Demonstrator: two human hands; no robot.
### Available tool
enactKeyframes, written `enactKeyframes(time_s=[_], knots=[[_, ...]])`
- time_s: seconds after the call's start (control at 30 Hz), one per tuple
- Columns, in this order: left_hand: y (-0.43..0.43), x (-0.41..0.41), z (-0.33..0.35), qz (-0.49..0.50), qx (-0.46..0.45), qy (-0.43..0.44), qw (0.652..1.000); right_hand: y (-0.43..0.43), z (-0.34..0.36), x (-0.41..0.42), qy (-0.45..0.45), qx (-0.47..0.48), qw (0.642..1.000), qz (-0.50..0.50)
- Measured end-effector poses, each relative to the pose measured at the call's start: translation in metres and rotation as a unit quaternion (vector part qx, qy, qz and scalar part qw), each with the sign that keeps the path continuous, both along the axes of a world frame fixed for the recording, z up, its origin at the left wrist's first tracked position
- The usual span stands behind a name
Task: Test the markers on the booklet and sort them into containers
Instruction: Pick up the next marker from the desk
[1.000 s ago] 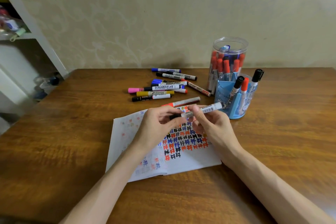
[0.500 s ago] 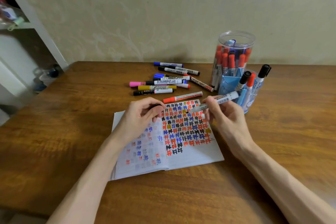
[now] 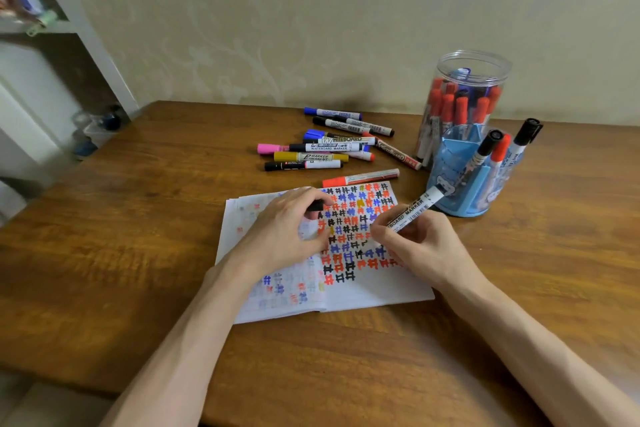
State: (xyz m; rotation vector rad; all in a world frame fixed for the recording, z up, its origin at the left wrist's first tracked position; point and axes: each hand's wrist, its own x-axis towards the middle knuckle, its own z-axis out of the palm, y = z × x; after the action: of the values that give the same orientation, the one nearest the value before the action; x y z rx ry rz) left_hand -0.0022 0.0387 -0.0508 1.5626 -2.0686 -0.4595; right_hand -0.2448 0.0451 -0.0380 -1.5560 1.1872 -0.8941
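An open booklet [image 3: 377,291] covered with red, blue and black test marks lies in the middle of the wooden table [image 3: 138,253]. My right hand [image 3: 420,246] grips a white whiteboard marker [image 3: 415,208], its tip down on the right page. My left hand [image 3: 287,232] rests on the left page and holds the marker's black cap [image 3: 316,206] in its fingertips. A red-capped marker [image 3: 360,178] lies just beyond the booklet. Several loose markers [image 3: 322,149] lie further back. A blue holder [image 3: 464,177] with three markers and a clear jar [image 3: 460,104] full of markers stand at the right.
A white shelf unit [image 3: 52,45] with small items stands at the far left beyond the table edge. A patterned wall runs right behind the table.
My hands pulled the black cap off the marker and moved apart. The right hand lowered the marker tip onto the right page; the left hand settled on the left page with the cap.
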Motion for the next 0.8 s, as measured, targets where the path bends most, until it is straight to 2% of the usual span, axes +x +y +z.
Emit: enactKeyframes(time_s=[0.33, 0.53, 0.8], knots=[[-0.012, -0.003, -0.008, 0.059, -0.046, 0.012, 0.997, 0.003, -0.003, 0.008, 0.027, -0.05, 0.998, 0.006], [-0.013, 0.002, -0.012, 0.045, -0.088, 0.041, 0.994, 0.001, -0.012, 0.008, 0.043, -0.054, 0.998, -0.01], [-0.01, -0.001, -0.009, 0.02, -0.092, 0.061, 0.994, 0.002, -0.012, 0.009, 0.069, -0.074, 0.995, 0.001]])
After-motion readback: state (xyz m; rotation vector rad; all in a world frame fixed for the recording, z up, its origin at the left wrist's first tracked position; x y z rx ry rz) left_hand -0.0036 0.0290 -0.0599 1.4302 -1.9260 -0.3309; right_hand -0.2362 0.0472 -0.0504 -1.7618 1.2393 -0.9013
